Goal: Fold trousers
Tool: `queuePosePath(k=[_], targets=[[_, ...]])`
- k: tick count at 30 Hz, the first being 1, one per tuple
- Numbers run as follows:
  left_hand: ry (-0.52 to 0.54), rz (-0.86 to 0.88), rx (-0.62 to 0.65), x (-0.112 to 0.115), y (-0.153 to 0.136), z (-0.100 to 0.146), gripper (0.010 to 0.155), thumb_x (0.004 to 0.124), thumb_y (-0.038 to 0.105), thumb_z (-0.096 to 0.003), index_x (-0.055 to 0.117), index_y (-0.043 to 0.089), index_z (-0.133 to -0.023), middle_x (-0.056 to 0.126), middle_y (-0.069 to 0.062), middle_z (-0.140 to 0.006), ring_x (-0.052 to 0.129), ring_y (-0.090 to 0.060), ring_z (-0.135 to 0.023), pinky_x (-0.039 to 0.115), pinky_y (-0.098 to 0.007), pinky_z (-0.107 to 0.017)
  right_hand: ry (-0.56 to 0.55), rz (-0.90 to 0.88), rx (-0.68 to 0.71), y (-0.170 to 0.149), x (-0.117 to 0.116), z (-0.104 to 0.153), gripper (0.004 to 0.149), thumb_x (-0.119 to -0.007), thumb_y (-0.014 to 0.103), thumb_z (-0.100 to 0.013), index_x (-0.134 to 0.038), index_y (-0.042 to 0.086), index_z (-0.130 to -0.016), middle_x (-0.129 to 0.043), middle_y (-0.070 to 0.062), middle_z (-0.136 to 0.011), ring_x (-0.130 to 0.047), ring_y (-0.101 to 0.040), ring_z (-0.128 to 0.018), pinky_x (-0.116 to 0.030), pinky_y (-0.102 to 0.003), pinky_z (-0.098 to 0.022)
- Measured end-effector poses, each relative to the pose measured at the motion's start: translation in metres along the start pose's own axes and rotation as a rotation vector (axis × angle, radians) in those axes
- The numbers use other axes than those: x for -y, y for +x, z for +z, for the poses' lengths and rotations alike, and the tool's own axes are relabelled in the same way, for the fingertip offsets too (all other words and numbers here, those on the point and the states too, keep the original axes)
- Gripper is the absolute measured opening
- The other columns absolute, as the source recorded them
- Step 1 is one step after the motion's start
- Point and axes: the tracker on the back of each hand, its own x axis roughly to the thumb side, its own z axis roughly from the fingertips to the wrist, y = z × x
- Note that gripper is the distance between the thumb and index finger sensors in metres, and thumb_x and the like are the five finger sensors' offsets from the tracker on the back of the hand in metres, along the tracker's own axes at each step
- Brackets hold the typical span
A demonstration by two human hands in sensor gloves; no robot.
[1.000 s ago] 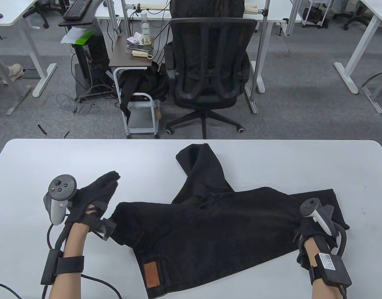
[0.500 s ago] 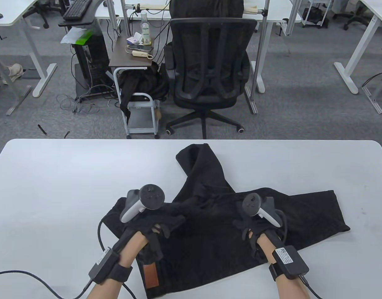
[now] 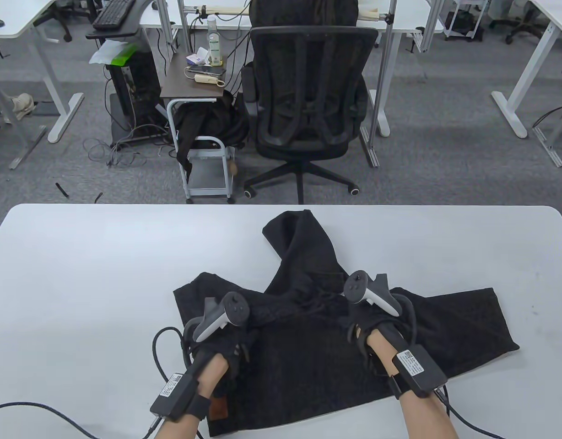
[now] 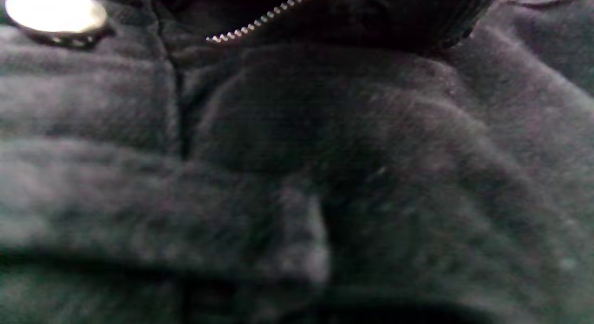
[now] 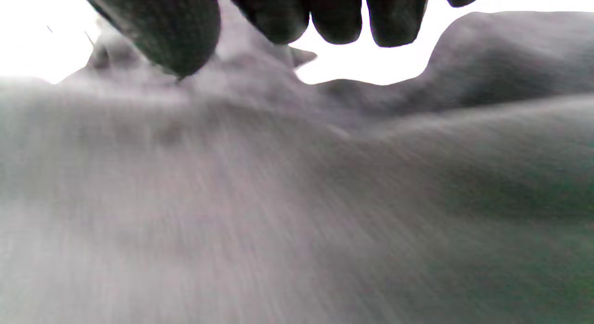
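Both hands rest on the black trousers (image 3: 308, 361), spread crumpled across the near middle of the table (image 3: 79, 256). Left hand (image 3: 221, 340) sits by the waistband (zip and button close in wrist view); grip cannot be told. Right hand (image 3: 372, 331): fingertips (image 5: 394, 17) curled down near fabric, grasp unclear.

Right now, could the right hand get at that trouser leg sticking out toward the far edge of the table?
Probably yes. The right hand is on the trousers near the crotch, and the far trouser leg lies just beyond it on the table, with only bare cloth between them.
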Motion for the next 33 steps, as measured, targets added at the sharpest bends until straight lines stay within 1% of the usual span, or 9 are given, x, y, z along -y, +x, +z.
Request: queuePosePath(k=[7, 11, 16, 17, 18, 22, 26, 28, 33], targets=[[0.031, 0.042, 0.033, 0.002, -0.007, 0.003, 0.079, 0.070, 0.056, -0.0503, 0.025, 0.031, -0.109, 0.025, -0.003, -0.125, 0.029, -0.040, -0.114, 0.040, -0.062, -0.079, 0.081, -0.347, -0.003, -0.006, -0.032, -0.053, 0.085, -0.070, 0.060, -0.043, -0.029, 0.024, -0.108, -0.037, -0.007, -0.115, -0.033, -0.046, -0.105, -0.030, -0.066, -0.073], [0.039, 0.065, 0.034, 0.000, -0.009, 0.003, 0.078, 0.071, 0.056, -0.0502, 0.026, 0.031, -0.109, 0.026, -0.002, -0.125, 0.030, -0.040, -0.114, 0.039, -0.062, -0.079, 0.096, -0.304, -0.027, -0.007, -0.031, -0.063, 0.086, -0.068, 0.061, -0.043, -0.026, 0.024, -0.108, -0.035, -0.005, -0.116, -0.034, -0.043, -0.106, -0.027, -0.067, -0.073], [0.047, 0.059, 0.028, -0.003, -0.008, 0.005, 0.077, 0.070, 0.055, -0.0503, 0.027, 0.031, -0.109, 0.027, -0.002, -0.125, 0.030, -0.040, -0.114, 0.040, -0.062, -0.079, 0.052, -0.078, -0.041, -0.008, -0.024, -0.064, 0.074, -0.068, 0.062, -0.041, -0.047, 0.033, -0.107, -0.046, 0.004, -0.115, -0.044, -0.041, -0.105, -0.030, -0.065, -0.074], [0.050, 0.059, 0.026, -0.003, -0.008, 0.006, 0.077, 0.071, 0.055, -0.0503, 0.028, 0.031, -0.109, 0.027, -0.002, -0.125, 0.030, -0.040, -0.114, 0.040, -0.062, -0.079, 0.030, -0.028, -0.093, -0.011, -0.024, -0.063, 0.073, -0.070, 0.061, -0.040, -0.056, 0.030, -0.105, -0.056, -0.003, -0.112, -0.046, -0.041, -0.104, -0.031, -0.065, -0.074], [0.056, 0.054, 0.026, -0.003, -0.008, 0.006, 0.077, 0.071, 0.055, -0.0501, 0.028, 0.030, -0.109, 0.027, -0.003, -0.124, 0.031, -0.040, -0.114, 0.041, -0.062, -0.079, 0.059, 0.016, -0.094, -0.013, -0.025, -0.062, 0.072, -0.069, 0.061, -0.041, -0.053, 0.034, -0.105, -0.052, 0.004, -0.114, -0.048, -0.043, -0.103, -0.031, -0.065, -0.075], [0.070, 0.047, 0.037, -0.003, -0.006, 0.007, 0.077, 0.071, 0.054, -0.0501, 0.029, 0.028, -0.109, 0.027, -0.007, -0.124, 0.032, -0.041, -0.114, 0.041, -0.063, -0.078, 0.063, -0.038, -0.069, -0.021, -0.026, -0.053, 0.071, -0.070, 0.058, -0.043, -0.048, 0.035, -0.106, -0.050, -0.004, -0.113, -0.043, -0.042, -0.103, -0.029, -0.064, -0.074], [0.070, 0.044, 0.043, -0.003, -0.006, 0.009, 0.077, 0.071, 0.054, -0.0500, 0.028, 0.028, -0.109, 0.026, -0.007, -0.124, 0.030, -0.041, -0.114, 0.040, -0.064, -0.078, -0.055, -0.100, 0.015, -0.008, -0.013, -0.049, 0.071, -0.073, 0.050, -0.045, -0.043, 0.032, -0.107, -0.034, 0.001, -0.117, -0.032, -0.043, -0.106, -0.028, -0.065, -0.075], [0.072, 0.043, 0.048, -0.003, -0.005, 0.009, 0.077, 0.071, 0.053, -0.0501, 0.028, 0.028, -0.109, 0.026, -0.007, -0.124, 0.030, -0.041, -0.114, 0.040, -0.064, -0.078, -0.036, -0.129, 0.064, 0.003, -0.011, -0.051, 0.069, -0.073, 0.044, -0.048, -0.038, 0.034, -0.107, -0.026, 0.005, -0.117, -0.025, -0.042, -0.107, -0.026, -0.064, -0.075], [0.073, 0.047, 0.051, -0.003, -0.006, 0.011, 0.078, 0.071, 0.053, -0.0502, 0.027, 0.028, -0.109, 0.025, -0.006, -0.124, 0.029, -0.040, -0.114, 0.039, -0.064, -0.079, -0.019, -0.089, 0.069, 0.021, -0.019, -0.062, 0.069, -0.077, 0.032, -0.048, -0.038, 0.030, -0.106, -0.048, 0.001, -0.113, -0.043, -0.040, -0.102, -0.033, -0.062, -0.075]])
